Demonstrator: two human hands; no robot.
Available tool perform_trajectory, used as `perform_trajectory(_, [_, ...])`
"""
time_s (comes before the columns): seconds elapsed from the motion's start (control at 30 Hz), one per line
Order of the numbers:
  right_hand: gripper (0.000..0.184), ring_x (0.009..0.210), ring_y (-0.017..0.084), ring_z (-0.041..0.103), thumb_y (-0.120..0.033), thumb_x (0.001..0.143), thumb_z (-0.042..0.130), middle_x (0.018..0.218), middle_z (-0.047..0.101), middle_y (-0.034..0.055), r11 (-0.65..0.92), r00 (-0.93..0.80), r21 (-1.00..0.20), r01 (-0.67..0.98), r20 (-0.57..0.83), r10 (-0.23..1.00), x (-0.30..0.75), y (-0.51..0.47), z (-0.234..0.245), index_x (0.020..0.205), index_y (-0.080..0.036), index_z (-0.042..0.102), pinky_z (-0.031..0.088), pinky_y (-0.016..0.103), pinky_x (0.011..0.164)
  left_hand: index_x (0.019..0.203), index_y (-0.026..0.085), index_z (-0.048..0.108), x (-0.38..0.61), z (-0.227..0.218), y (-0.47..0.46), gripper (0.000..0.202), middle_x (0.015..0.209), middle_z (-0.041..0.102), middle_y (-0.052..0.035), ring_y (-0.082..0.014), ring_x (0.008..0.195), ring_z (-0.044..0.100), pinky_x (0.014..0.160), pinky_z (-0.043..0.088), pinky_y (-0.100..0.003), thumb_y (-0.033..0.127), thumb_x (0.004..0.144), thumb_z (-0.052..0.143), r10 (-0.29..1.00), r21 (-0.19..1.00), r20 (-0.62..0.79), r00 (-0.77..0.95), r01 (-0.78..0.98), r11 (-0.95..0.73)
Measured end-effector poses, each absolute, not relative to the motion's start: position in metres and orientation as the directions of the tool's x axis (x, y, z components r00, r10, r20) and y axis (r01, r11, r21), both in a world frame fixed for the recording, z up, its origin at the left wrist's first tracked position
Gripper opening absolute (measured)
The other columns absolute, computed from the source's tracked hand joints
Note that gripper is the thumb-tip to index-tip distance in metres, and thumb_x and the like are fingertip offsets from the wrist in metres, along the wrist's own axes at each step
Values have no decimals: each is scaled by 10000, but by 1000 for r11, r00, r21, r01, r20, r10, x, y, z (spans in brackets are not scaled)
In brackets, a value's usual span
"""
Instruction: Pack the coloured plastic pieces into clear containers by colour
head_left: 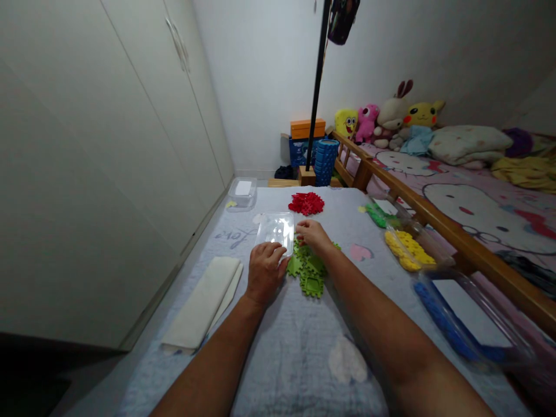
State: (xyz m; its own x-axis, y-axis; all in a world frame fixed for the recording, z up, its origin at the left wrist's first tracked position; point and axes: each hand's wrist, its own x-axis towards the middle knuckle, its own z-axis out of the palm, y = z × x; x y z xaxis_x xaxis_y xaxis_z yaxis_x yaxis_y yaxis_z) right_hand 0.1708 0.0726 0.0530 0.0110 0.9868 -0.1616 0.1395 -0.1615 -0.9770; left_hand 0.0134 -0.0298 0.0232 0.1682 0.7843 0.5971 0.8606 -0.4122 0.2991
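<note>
My left hand point(266, 271) grips the near edge of a clear plastic container point(276, 227), its fingers curled over the rim. My right hand point(313, 235) is at the container's right side with its fingers bent together; what is between them, if anything, is too small to make out. Under and beside the right hand lie light green notched plastic pieces point(311, 284) in a loose heap, partly hidden by the hand and forearm. Beyond the container sits a pile of red notched pieces point(306, 202).
On the right stand clear boxes of green pieces point(379, 215), yellow pieces point(408, 249) and blue pieces point(447, 324), by a wooden bed rail point(417, 220). A folded cream cloth point(204, 301) lies left. A clear box point(243, 194) is at the far left corner, before a black pole point(318, 87).
</note>
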Motion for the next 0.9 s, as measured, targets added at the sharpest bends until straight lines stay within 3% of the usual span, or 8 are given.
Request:
perform_trajectory(0.13, [94, 521, 89, 525, -149, 750, 670, 593, 558, -44, -117, 43, -974, 196, -110, 993, 163, 111, 54, 711, -185, 592, 416, 178, 465, 1049, 234, 739, 12, 24, -31, 164, 1103, 763, -84, -274, 1076, 650, 1054, 450, -473, 305, 963, 618, 784, 310, 594, 180, 848, -429])
perform_trajectory(0.3, [76, 505, 97, 503, -132, 707, 659, 517, 532, -50, -64, 17, -961, 270, -62, 998, 159, 130, 51, 656, -176, 624, 406, 193, 492, 1057, 267, 723, 12, 24, -32, 141, 1133, 761, -67, -285, 1159, 629, 1232, 236, -608, 301, 945, 645, 806, 331, 574, 142, 860, -388])
perform_trajectory(0.6, [114, 719, 148, 575, -88, 648, 618, 624, 609, -23, 73, 23, -938, 340, 86, 996, 162, 132, 61, 602, -192, 628, 449, 243, 717, 1048, 271, 715, 11, 24, -32, 134, 1131, 751, -70, -293, 1152, 641, 1219, 234, -682, 297, 926, 667, 806, 330, 570, 162, 853, -405])
perform_trajectory(0.77, [58, 646, 120, 552, -135, 697, 631, 661, 592, -35, 62, -13, -962, 268, 61, 998, 161, 125, 70, 720, -188, 625, 434, 213, 595, 1060, 280, 719, 9, 25, -31, 138, 1154, 751, -73, -294, 1165, 631, 1223, 185, -714, 314, 936, 667, 834, 355, 525, 169, 847, -395])
perform_trajectory(0.9, [124, 563, 106, 546, -170, 707, 649, 674, 589, -42, 1, -48, -979, 202, -9, 999, 162, 119, 73, 803, -202, 578, 382, 186, 470, 1070, 280, 721, 8, 27, -30, 148, 1166, 746, -74, -289, 1171, 623, 1230, 167, -715, 318, 939, 663, 851, 385, 498, 167, 837, -390])
